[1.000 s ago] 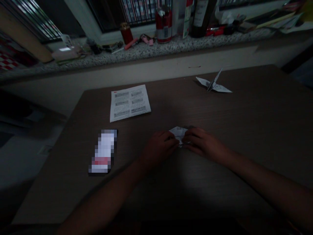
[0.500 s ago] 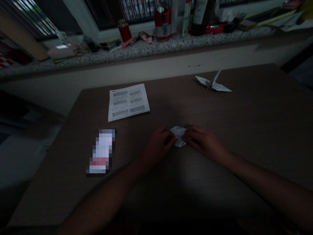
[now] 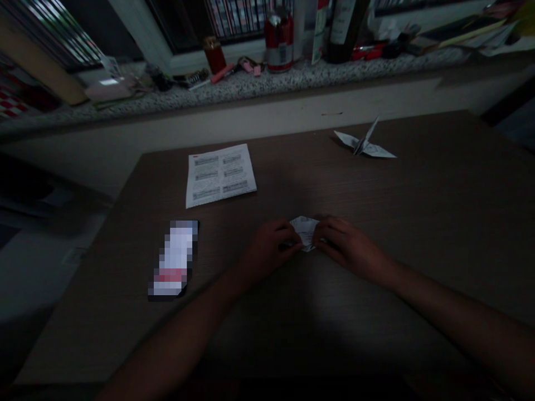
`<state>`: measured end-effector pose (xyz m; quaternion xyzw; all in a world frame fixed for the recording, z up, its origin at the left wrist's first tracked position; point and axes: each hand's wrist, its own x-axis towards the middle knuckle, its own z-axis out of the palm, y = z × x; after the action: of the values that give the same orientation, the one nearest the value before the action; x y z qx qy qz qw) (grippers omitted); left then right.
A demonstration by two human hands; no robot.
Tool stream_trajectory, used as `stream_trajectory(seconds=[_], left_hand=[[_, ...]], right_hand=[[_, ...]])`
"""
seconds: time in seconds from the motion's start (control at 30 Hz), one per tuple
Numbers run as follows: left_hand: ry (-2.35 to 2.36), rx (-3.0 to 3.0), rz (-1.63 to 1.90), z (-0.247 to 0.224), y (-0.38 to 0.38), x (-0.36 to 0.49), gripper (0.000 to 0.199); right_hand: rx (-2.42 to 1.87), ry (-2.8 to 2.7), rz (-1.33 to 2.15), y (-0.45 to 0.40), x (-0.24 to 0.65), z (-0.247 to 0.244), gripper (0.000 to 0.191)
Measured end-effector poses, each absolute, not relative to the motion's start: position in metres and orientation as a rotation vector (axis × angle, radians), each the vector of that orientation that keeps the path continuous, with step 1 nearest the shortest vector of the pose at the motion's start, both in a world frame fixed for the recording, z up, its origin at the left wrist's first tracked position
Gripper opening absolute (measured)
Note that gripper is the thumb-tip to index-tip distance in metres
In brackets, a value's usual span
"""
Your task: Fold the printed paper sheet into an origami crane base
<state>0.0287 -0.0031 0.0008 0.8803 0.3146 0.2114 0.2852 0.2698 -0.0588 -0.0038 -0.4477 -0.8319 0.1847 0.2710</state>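
A small piece of folded printed paper (image 3: 306,229) lies at the middle of the dark wooden table (image 3: 438,223). My left hand (image 3: 273,245) pinches its left side, thumb and fingers closed on it. On the opposite side my right hand (image 3: 345,242) grips the right edge between thumb and bent fingertips. Parts of the paper's side edges are hidden under the fingers. Farther back on the right stands a folded paper crane (image 3: 364,146) of similar printed paper, its wings spread.
A printed sheet (image 3: 221,175) lies at the back left. Nearer me on the left is a phone (image 3: 173,259), its screen pixelated. Behind the table runs a speckled stone windowsill (image 3: 246,83) holding a red can (image 3: 279,42), a jar (image 3: 214,54), a dark bottle (image 3: 345,30) and small clutter.
My fingers have shifted slightly on the folded paper, and its middle looks flatter and less creased open than before. Both hands stay in nearly the same place.
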Motion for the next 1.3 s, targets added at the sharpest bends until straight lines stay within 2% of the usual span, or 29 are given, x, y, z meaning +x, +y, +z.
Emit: stream_trajectory(seconds=[0.5,0.77,1.07,1.2,1.3], left_hand=[[1.025,2.310,0.553,0.000,-0.007,0.042,0.012],[1.104,2.268,0.563,0.000,-0.007,0.046,0.009],[1.125,2.314,0.610,-0.002,-0.007,0.047,0.008],[1.069,2.499,0.556,-0.002,-0.009,0.042,0.007],[0.936,2.787,0.414,0.000,-0.014,0.034,0.016]], right_hand=[[-1.293,-2.185,0.463,-0.056,0.267,-0.005,0.007],[-1.229,-2.274,0.265,-0.058,0.268,-0.011,0.022],[-1.200,-2.338,0.214,-0.057,0.272,-0.012,0.025],[-1.196,-2.345,0.195,-0.057,0.273,-0.013,0.027],[-1.194,-2.345,0.205,-0.058,0.274,-0.015,0.028]])
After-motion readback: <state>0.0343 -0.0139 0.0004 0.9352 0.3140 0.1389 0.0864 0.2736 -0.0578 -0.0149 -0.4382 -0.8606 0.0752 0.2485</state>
